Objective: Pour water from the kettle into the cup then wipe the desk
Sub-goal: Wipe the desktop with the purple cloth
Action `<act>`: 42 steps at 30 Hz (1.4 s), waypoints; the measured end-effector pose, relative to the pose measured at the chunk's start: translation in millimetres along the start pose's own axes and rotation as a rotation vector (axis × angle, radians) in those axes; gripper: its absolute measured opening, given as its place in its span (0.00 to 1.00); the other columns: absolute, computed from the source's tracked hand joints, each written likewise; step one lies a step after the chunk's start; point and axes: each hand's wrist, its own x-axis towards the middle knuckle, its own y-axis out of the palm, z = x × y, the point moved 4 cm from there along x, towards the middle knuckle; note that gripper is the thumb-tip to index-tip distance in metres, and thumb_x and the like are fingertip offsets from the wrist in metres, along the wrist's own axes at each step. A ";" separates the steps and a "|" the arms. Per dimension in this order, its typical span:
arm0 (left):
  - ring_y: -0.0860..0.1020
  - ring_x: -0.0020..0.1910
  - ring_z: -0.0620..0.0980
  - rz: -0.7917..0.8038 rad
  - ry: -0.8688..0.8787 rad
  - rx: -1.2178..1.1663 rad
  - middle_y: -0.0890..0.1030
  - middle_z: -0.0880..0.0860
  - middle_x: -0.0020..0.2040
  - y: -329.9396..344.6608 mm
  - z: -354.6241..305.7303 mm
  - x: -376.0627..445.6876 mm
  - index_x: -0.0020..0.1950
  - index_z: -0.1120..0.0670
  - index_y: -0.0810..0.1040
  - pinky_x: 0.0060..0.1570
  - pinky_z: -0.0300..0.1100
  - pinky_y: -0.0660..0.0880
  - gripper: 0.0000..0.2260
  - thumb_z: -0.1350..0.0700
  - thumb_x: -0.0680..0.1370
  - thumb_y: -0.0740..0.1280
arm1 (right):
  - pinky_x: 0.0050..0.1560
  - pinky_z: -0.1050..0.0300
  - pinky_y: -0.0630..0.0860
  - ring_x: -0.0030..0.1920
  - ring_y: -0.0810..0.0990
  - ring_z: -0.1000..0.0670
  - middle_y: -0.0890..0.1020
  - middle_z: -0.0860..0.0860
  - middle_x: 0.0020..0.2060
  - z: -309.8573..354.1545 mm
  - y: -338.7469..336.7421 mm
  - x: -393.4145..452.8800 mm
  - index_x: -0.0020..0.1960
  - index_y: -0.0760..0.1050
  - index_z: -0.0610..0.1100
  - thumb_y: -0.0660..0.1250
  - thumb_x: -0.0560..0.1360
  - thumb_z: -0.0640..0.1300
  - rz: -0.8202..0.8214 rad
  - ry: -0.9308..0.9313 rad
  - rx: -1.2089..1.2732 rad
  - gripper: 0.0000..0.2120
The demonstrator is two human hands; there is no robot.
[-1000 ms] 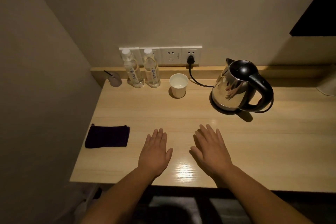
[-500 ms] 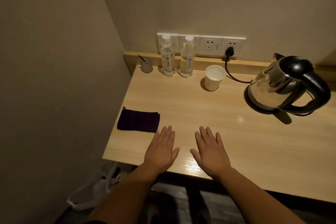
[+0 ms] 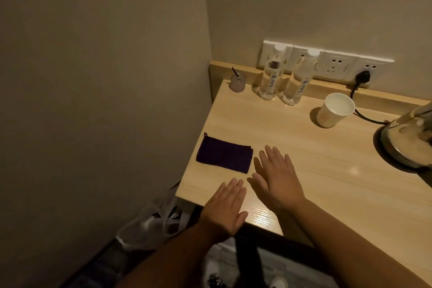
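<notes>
A white paper cup [image 3: 334, 110] stands upright near the back of the wooden desk [image 3: 304, 147]. At the right edge of the view only the lower steel body of the kettle [image 3: 408, 141] shows, its black cord running to a wall socket. A folded dark purple cloth [image 3: 224, 158] lies flat by the desk's left edge. My right hand [image 3: 275, 175] hovers flat, fingers apart, just right of the cloth. My left hand [image 3: 225, 210] lies flat at the desk's front edge, below the cloth. Both hands hold nothing.
Two clear water bottles [image 3: 272, 75] [image 3: 299, 78] stand at the back under a row of wall sockets [image 3: 336, 65]. A small pale cup with a dark stick [image 3: 237, 82] sits in the back left corner. A wall closes the left side. A plastic bag [image 3: 149, 227] lies on the floor.
The view has swung left, pushing the kettle mostly out of sight. My right hand has moved left and forward toward the cloth; my left hand sits nearer the front edge.
</notes>
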 end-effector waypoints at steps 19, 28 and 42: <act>0.67 0.69 0.55 -0.183 -0.930 -0.596 0.68 0.55 0.72 7.8 137.0 -8.2 0.73 0.55 0.64 0.65 0.52 0.66 0.25 0.43 0.82 0.44 | 0.75 0.45 0.44 0.78 0.46 0.45 0.50 0.45 0.78 77.9 41.7 71.1 0.79 0.48 0.44 0.42 0.78 0.68 0.224 -0.399 -0.267 0.38; 0.79 0.42 0.55 -0.136 -0.859 -0.464 0.80 0.57 0.46 -2.0 136.8 -8.1 0.57 0.57 0.72 0.39 0.48 0.75 0.21 0.47 0.82 0.44 | 0.70 0.42 0.61 0.73 0.65 0.43 0.65 0.43 0.73 61.4 38.1 -8.0 0.74 0.66 0.42 0.55 0.78 0.63 0.175 -0.383 -0.220 0.32; 0.77 0.29 0.61 -0.424 -0.870 -0.437 0.78 0.62 0.31 -22.4 125.4 -11.3 0.39 0.62 0.75 0.29 0.44 0.68 0.14 0.57 0.81 0.61 | 0.46 0.54 0.73 0.46 0.82 0.45 0.84 0.46 0.47 6.0 -40.3 35.1 0.58 0.77 0.46 0.59 0.81 0.45 0.281 0.331 1.039 0.10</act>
